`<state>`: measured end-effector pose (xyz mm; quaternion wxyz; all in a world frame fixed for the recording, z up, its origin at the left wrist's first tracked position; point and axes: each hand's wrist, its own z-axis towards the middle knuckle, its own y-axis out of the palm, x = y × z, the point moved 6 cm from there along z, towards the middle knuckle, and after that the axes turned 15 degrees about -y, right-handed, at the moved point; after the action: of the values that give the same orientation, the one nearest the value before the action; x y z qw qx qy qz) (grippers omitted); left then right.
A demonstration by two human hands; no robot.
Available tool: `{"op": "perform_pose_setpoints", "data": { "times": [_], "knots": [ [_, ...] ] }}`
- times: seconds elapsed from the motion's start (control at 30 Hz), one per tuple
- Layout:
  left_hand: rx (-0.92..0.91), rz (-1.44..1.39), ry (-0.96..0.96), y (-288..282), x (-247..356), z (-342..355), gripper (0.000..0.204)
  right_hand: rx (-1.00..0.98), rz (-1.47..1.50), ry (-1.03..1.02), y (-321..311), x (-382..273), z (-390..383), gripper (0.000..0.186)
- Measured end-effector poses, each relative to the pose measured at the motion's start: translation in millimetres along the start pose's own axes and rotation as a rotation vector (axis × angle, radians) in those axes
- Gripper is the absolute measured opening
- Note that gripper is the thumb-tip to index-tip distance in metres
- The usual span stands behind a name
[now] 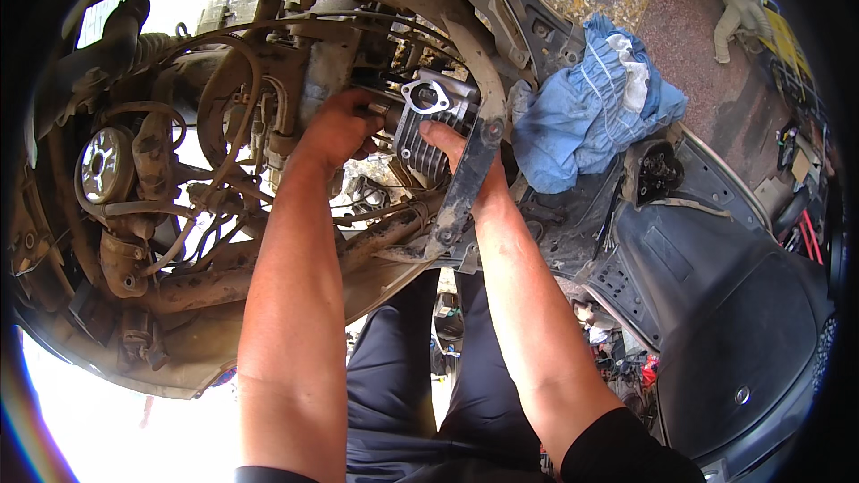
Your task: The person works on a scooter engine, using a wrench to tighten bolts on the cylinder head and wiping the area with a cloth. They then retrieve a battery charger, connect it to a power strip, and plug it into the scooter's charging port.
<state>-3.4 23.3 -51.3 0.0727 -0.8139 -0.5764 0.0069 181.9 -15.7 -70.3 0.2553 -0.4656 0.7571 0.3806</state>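
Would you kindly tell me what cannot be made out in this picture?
All in the head view:
Hidden: the fingers of the right hand beyond its thumb, behind the finned metal block and dark bar.
Unclear: whether the left hand holds anything; shadow and its own fingers obscure this.
Cut off: most of the left sleeve, by the lower edge.

Silver finned cylinder (419,152) (slightly tilted)
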Motion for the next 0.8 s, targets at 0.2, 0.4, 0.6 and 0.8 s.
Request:
{"op": "perform_pose_setpoints", "data": {
  "times": [0.2, 0.4, 0.6, 0.8],
  "knots": [
    [-0.034, -0.002, 0.012, -0.7, 1.1, 0.4, 0.042, -0.004, -0.017, -0.018, -0.5, -1.7, 0.0, 0.087],
    [-0.040, -0.009, -0.009, -1.1, 0.5, -0.7, 0.045, 0.007, 0.013, 0.011, -0.2, -1.5, -1.1, 0.091],
    [-0.031, -0.001, -0.010, -0.8, 0.2, 0.7, 0.043, 0.016, 0.015, 0.029, -0.3, -0.9, -0.5, 0.093],
    [-0.020, -0.013, 0.007, -0.9, -1.7, 2.6, 0.040, 0.015, 0.018, 0.031, 1.5, -4.2, -0.9, 0.092]
  ]
}}
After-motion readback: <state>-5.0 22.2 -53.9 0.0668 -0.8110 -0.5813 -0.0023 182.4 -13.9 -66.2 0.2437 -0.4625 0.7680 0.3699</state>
